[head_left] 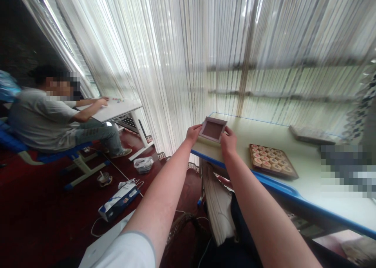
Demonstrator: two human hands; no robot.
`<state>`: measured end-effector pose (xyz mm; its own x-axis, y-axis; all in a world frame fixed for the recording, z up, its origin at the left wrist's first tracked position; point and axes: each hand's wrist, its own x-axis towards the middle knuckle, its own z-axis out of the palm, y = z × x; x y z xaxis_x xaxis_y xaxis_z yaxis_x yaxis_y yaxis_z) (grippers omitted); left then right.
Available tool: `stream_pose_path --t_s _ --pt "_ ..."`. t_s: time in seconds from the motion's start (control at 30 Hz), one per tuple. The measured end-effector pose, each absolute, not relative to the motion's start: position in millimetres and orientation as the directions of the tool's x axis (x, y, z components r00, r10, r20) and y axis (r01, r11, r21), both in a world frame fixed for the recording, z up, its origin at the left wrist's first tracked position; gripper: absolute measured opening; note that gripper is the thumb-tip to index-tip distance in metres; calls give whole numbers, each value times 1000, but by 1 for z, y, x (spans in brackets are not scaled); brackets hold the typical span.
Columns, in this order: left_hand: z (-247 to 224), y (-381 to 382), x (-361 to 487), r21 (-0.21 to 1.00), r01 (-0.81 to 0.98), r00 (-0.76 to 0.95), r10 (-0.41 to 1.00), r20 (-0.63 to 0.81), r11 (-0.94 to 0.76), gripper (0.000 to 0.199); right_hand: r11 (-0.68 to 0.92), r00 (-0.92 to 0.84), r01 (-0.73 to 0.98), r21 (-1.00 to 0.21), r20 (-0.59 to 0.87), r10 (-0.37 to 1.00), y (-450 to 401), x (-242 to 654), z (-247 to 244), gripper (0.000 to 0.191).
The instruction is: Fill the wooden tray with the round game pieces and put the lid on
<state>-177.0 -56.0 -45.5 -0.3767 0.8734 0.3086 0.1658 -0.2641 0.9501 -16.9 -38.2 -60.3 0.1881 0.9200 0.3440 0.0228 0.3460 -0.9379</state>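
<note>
A shallow square box [213,129] with a pale rim and a brown inside is at the left end of the desk, its inside facing me. My left hand [194,134] grips its left side, and my right hand [228,141] grips its right side. To the right on the desk lies a brown tray [292,174] holding several round wooden game pieces [265,164] with red and dark markings, set in rows. Neither hand touches that tray.
The pale desk [320,185] has a blue edge. A grey flat object [311,135] lies at its back. Sheer curtains [182,64] hang behind. At left a person [44,119] sits at a white table [117,109]. A plastic bag [143,164] and a box [119,201] are on the floor.
</note>
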Motion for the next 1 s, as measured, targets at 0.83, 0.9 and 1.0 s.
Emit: stream_pose_path --t_s 0.83,0.9,1.0 --pt "-34 -78 -87 948 172 -40 959 279 -269 34 419 -70 462 -781 439 896 -110 104 11 32" --pt "-31 -78 -68 942 144 -27 951 309 -302 31 427 -85 475 -769 442 893 -115 127 15 32" --pt "-24 -77 -44 924 80 20 928 373 -373 33 495 -66 544 -677 554 830 -118 158 19 30"
